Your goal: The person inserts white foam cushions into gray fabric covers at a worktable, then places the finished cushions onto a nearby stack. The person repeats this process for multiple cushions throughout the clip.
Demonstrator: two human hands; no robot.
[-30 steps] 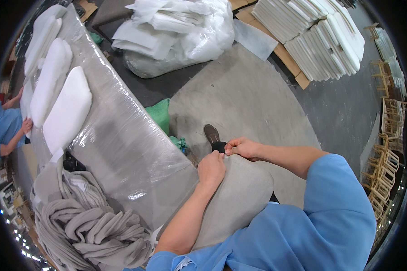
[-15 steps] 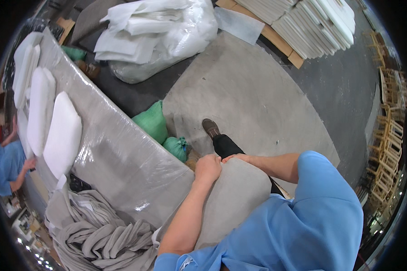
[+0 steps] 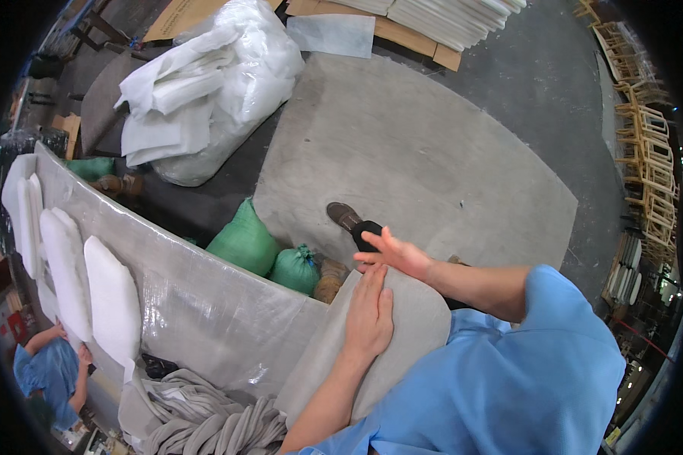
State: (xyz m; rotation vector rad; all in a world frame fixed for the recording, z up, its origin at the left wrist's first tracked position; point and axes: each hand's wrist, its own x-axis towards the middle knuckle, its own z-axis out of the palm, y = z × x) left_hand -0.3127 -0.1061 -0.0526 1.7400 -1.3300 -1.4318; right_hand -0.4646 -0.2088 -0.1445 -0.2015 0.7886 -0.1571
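Observation:
A grey fabric-covered cushion (image 3: pixel 411 318) lies against my body, beside the edge of the plastic-wrapped table. My left hand (image 3: pixel 369 315) rests flat on its top, fingers straight and pointing at the far edge. Just beyond that edge my right hand (image 3: pixel 402 256) is lifted, fingers spread, holding nothing. Its lower fingers are close to the left fingertips; whether they touch the cushion I cannot tell. A heap of grey fabric covers (image 3: pixel 205 413) lies on the table to the left of my left forearm.
White foam pads (image 3: pixel 114 299) lie along the plastic-wrapped table (image 3: pixel 197 311), where another person (image 3: pixel 49 371) works at far left. Green sacks (image 3: pixel 244 241) sit under its edge. A bag of white sheets (image 3: pixel 235 98), stacked white boards (image 3: pixel 448 19) and wooden chair frames (image 3: pixel 653 167) stand farther off.
Both hands were gripping the cushion's far edge. The left has flattened onto the top, and the right has let go and risen with spread fingers. The view has shifted.

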